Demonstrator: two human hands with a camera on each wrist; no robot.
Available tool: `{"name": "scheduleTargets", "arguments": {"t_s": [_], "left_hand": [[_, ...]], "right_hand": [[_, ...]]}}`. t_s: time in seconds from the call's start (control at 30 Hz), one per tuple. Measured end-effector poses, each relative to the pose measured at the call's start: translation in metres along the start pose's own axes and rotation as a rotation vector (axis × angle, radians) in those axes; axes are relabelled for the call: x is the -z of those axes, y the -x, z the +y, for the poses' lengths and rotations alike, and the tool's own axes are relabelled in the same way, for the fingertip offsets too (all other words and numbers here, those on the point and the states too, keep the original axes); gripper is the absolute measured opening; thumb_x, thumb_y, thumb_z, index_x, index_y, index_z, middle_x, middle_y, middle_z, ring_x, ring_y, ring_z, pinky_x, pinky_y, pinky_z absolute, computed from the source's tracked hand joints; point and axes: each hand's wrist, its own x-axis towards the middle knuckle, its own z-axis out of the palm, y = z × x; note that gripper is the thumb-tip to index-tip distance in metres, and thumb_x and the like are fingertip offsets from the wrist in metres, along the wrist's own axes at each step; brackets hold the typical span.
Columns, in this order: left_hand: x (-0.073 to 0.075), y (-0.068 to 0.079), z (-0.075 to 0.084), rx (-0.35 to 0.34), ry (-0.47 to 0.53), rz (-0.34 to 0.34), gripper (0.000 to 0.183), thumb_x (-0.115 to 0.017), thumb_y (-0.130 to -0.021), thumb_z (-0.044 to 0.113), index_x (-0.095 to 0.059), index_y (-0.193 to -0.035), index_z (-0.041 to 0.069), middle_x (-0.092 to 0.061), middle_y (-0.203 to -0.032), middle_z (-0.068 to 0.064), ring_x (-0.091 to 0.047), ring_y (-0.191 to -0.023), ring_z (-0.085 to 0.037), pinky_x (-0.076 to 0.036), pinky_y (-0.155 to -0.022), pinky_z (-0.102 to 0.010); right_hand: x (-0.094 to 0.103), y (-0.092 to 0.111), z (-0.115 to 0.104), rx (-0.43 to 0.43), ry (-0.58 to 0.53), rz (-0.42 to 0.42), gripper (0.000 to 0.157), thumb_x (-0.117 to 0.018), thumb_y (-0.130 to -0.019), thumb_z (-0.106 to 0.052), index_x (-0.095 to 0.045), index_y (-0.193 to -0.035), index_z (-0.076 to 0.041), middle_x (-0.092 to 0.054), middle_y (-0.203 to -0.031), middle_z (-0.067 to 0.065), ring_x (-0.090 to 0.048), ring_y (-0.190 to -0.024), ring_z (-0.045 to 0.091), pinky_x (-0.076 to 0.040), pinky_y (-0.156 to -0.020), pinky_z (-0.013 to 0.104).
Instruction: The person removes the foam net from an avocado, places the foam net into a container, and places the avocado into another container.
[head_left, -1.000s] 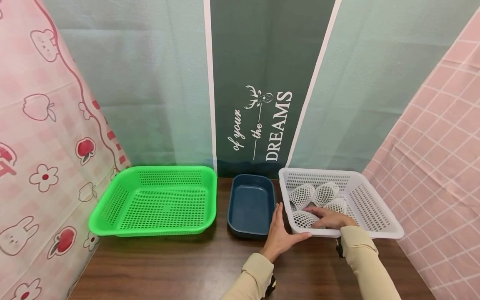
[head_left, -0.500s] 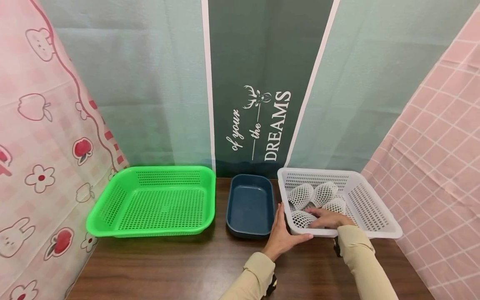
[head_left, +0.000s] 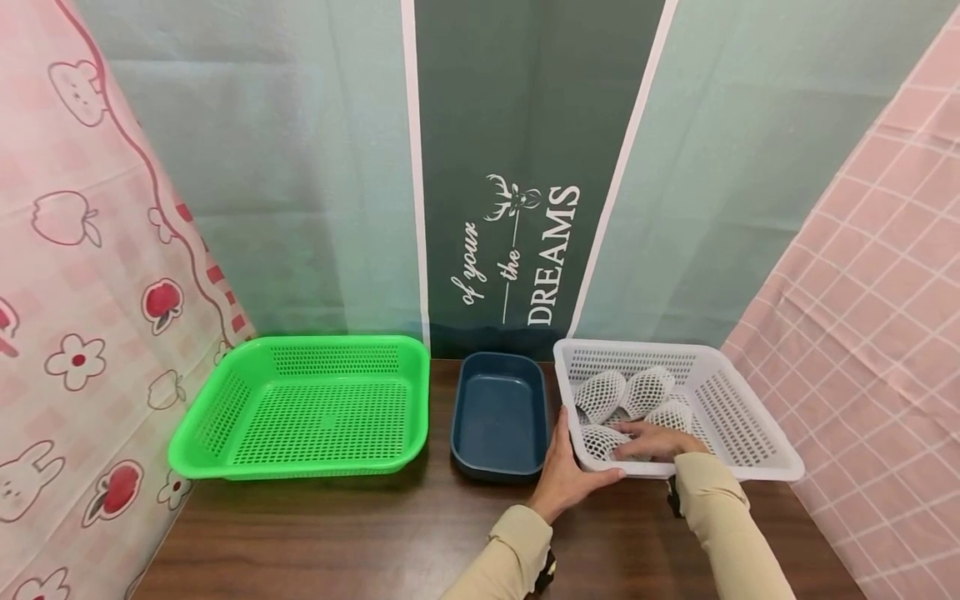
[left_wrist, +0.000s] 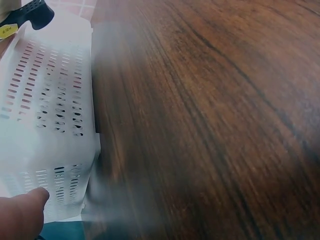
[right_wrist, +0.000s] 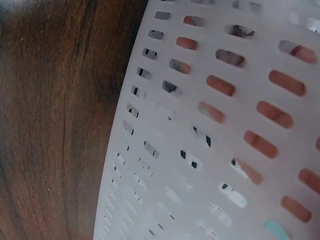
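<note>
My left hand [head_left: 562, 477] rests against the near left corner of the white slotted basket [head_left: 765, 417]. Its fingers lie along the side wall and the thumb along the front; the thumb [left_wrist: 25, 212] shows in the left wrist view. Inside the basket, my right hand [head_left: 656, 442] touches a white foam-net-wrapped thing [head_left: 597, 440] at the front left, thumb and forefinger apart at its right end. Part of that thing is under the hand, so a grip cannot be made out. Other net-wrapped things [head_left: 647, 392] lie behind. Through the slots in the right wrist view, the hand [right_wrist: 262, 144] appears.
Left of the white basket stands a dark blue tray [head_left: 498, 425]. Farther left is a green slotted basket [head_left: 322, 421]. All stand on a brown wooden table [head_left: 322, 533], with curtains behind and printed cloth on both sides.
The view has shifted slightly. Both hands stay at the white basket, and the right thumb and forefinger have moved a little on the front net-wrapped thing.
</note>
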Motion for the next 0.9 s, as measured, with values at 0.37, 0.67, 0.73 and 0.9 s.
{"name": "scheduleTargets", "arguments": {"t_s": [0.37,0.67,0.73,0.9], "left_hand": [[-0.0018,-0.0026,0.0007,0.012,0.032,0.028,0.115,-0.085,-0.072,0.042,-0.011,-0.157,0.017,-0.024,-0.156,-0.003,-0.030,-0.137,-0.021,-0.033,-0.107,-0.041],[-0.0023,-0.0063,-0.0007,-0.008,0.039,0.033,0.116,-0.085,-0.072,0.040,-0.010,-0.157,0.017,-0.022,-0.157,-0.004,-0.029,-0.138,-0.021,-0.033,-0.107,-0.042],[-0.0027,-0.0062,-0.0018,-0.019,0.037,0.024,0.117,-0.086,-0.072,0.039,-0.009,-0.157,0.014,-0.022,-0.157,-0.004,-0.029,-0.138,-0.021,-0.032,-0.107,-0.041],[-0.0046,-0.0053,-0.0041,-0.034,0.029,0.002,0.118,-0.086,-0.072,0.037,-0.008,-0.156,0.012,-0.022,-0.157,-0.005,-0.029,-0.138,-0.022,-0.032,-0.107,-0.041]], "right_hand": [[-0.0003,-0.0047,-0.0082,-0.139,-0.095,-0.011,0.089,-0.072,-0.083,-0.037,-0.030,-0.142,0.015,-0.029,-0.144,0.036,-0.028,-0.132,0.052,-0.030,-0.102,0.061],[-0.0011,-0.0051,-0.0085,-0.131,-0.129,0.021,0.093,-0.073,-0.083,-0.040,-0.027,-0.145,0.012,-0.021,-0.147,0.037,-0.025,-0.133,0.053,-0.032,-0.101,0.062],[-0.0024,-0.0041,-0.0083,-0.137,-0.171,0.035,0.093,-0.074,-0.083,-0.037,-0.026,-0.147,0.010,-0.017,-0.149,0.036,-0.023,-0.133,0.053,-0.032,-0.101,0.062],[-0.0065,-0.0026,-0.0063,-0.145,-0.240,0.056,0.091,-0.075,-0.083,-0.032,-0.025,-0.150,0.004,-0.010,-0.151,0.035,-0.019,-0.135,0.053,-0.031,-0.101,0.064]]}}
